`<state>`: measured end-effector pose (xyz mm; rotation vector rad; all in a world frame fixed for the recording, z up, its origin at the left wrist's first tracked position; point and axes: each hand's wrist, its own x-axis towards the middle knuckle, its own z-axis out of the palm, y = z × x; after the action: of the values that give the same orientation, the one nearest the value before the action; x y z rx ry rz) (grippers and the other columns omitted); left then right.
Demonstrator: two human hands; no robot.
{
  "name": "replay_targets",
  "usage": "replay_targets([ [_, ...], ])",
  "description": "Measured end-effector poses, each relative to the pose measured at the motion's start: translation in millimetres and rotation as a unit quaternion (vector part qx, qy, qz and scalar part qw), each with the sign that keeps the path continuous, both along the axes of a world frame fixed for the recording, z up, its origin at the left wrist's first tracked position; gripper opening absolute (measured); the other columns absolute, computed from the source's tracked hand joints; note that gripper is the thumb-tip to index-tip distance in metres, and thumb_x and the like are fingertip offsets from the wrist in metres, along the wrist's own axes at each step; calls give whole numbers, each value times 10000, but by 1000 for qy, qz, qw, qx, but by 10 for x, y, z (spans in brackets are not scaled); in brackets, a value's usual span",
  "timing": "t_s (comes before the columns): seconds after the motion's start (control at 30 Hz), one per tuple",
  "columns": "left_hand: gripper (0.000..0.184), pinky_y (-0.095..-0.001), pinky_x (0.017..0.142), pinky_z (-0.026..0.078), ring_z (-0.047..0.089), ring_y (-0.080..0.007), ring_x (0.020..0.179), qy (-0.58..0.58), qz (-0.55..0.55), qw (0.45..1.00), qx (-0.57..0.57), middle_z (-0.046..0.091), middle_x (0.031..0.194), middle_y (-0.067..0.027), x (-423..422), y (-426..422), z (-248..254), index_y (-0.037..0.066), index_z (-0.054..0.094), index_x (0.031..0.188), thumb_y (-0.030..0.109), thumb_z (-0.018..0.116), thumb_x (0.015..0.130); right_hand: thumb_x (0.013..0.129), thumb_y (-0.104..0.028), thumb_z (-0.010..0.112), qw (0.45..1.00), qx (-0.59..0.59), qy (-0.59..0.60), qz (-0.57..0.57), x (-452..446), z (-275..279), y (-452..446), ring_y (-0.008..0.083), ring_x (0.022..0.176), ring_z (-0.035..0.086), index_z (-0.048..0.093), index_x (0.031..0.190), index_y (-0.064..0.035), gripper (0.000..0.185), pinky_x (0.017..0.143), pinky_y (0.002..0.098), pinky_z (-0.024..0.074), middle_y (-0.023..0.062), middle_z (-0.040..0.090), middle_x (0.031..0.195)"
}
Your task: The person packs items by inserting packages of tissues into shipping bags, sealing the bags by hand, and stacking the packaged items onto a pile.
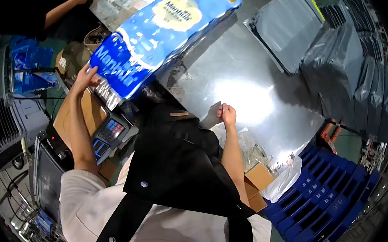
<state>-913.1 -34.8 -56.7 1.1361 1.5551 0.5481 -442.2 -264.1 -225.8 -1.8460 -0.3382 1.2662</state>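
Observation:
A large blue plastic-wrapped tissue pack point(165, 31), printed "Manhua", lies slanted over the left part of the metal table, its near end past the edge. My left hand point(85, 78) grips the near left corner of its wrapper, fingers closed on the film. Away from the pack, my right hand point(226, 113) is above the table's near edge with the fingers curled together. Whatever those fingers may hold is hidden. Below my left forearm is a scale's keypad panel point(110, 131).
Grey plastic mailing bags point(287, 30) are stacked on the metal table point(201, 85), with more bundles at right. Blue stacked crates point(321, 201) and a cardboard box point(258, 179) stand near right. Another person's forearm point(67, 8) reaches in at upper left.

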Motion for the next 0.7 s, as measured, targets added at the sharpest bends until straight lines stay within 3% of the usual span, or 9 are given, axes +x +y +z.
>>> replay_targets([
  [0.07, 337, -232, 456, 477, 559, -125, 505, 12, -70, 997, -21, 537, 612, -35, 221, 366, -311, 17, 541, 870, 344, 591, 803, 885, -219, 443, 999, -10, 8, -30, 12, 27, -168, 107, 449, 464, 525, 715, 3, 291, 424, 234, 395, 49, 513, 549],
  [0.17, 432, -231, 433, 471, 559, -130, 479, 35, -105, 994, -14, 565, 611, -75, 736, 615, -575, -30, 552, 848, 383, 638, 757, 869, -183, 463, 997, 7, 0, -71, -17, -57, -437, 102, 458, 469, 531, 712, 11, 259, 415, 227, 384, 50, 516, 556],
  [0.27, 336, -233, 514, 493, 582, -125, 566, 42, -272, 961, -24, 610, 684, -83, 1245, 378, -789, -19, 547, 829, 261, 696, 719, 857, -194, 486, 997, -22, -23, -68, -166, -125, -495, 95, 462, 468, 551, 754, 5, 233, 420, 221, 380, 43, 522, 573],
  [0.33, 191, -244, 503, 496, 577, -136, 552, -116, -242, 961, -65, 600, 677, -86, 1464, 101, -1017, -15, 535, 817, 109, 659, 741, 853, -232, 508, 997, -50, 9, -58, -262, 30, -355, 91, 483, 474, 558, 775, -18, 233, 436, 209, 391, 29, 527, 595],
  [0.4, 126, -237, 438, 463, 542, -124, 493, -96, -217, 971, -39, 568, 622, -71, 1801, -312, -1023, -9, 539, 817, 85, 609, 774, 831, -264, 542, 996, 34, 67, -46, -284, 32, -204, 87, 548, 506, 562, 829, -28, 237, 461, 208, 396, 39, 562, 672],
  [0.47, 108, -208, 392, 365, 473, -76, 451, -42, -235, 971, -22, 521, 542, -11, 2056, -635, -896, 22, 569, 744, 115, 619, 769, 817, -294, 565, 992, 66, 49, -95, -264, 254, 8, 114, 730, 544, 517, 1005, -24, 332, 602, 230, 435, 69, 581, 855],
  [0.53, 117, -192, 420, 305, 401, -28, 463, -102, -243, 964, 36, 491, 529, 35, 2153, -858, -863, 15, 593, 707, 114, 624, 763, 799, -317, 584, 974, 117, 102, -164, -187, 347, 184, 167, 937, 513, 399, 1196, -33, 522, 794, 287, 404, 109, 535, 1046],
  [0.57, 113, -190, 424, 297, 393, -23, 471, -101, -251, 962, 28, 490, 534, 40, 2187, -918, -735, 13, 598, 709, 108, 621, 766, 777, -316, 602, 947, 200, 207, -143, -120, 239, 266, 202, 1054, 458, 316, 1278, -47, 637, 910, 329, 336, 125, 493, 1132],
  [0.7, 113, -185, 440, 283, 373, -10, 494, -91, -263, 959, 47, 476, 533, 56, 2216, -1021, -99, 7, 607, 704, 92, 608, 778, 726, -203, 609, 933, 207, 291, -37, 30, 862, 413, 196, 1036, 471, 337, 1263, -39, 624, 916, 322, 347, 98, 509, 1120],
])
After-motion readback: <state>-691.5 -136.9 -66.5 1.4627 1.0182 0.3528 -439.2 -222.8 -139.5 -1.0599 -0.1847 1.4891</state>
